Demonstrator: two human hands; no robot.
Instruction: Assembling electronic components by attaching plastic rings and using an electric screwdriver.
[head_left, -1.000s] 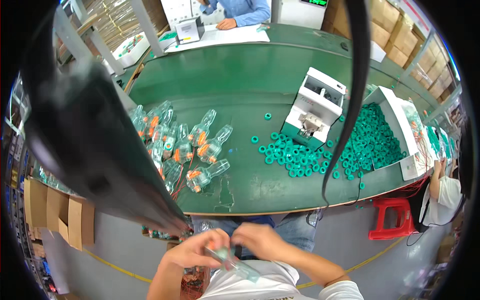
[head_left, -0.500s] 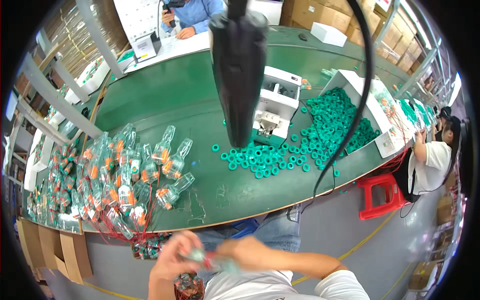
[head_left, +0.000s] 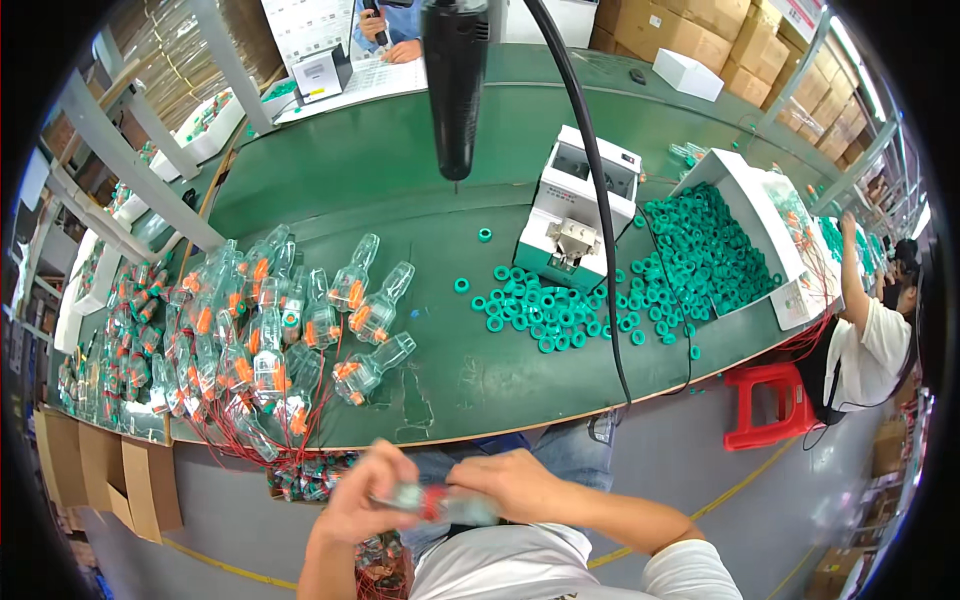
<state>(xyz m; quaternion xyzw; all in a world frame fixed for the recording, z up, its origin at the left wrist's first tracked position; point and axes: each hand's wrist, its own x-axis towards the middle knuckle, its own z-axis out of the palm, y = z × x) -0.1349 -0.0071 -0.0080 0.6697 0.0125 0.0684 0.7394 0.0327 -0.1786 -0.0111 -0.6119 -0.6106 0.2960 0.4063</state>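
The left hand (head_left: 362,500) pinches one end of a blurred, red-banded bottle (head_left: 432,503); the right hand (head_left: 512,484) is closed on the opposite end. Bottle position: off the counter (head_left: 500,390), before its near edge.

The green bench (head_left: 330,180) carries clear bottle-shaped pieces (head_left: 268,365) at left, loose green rings (head_left: 530,308), a white machine (head_left: 560,205) and a white box (head_left: 767,222) at right; the distorted left end seemingly holds green-and-red parts (head_left: 135,325).

Both hands (head_left: 368,497) close together, curled
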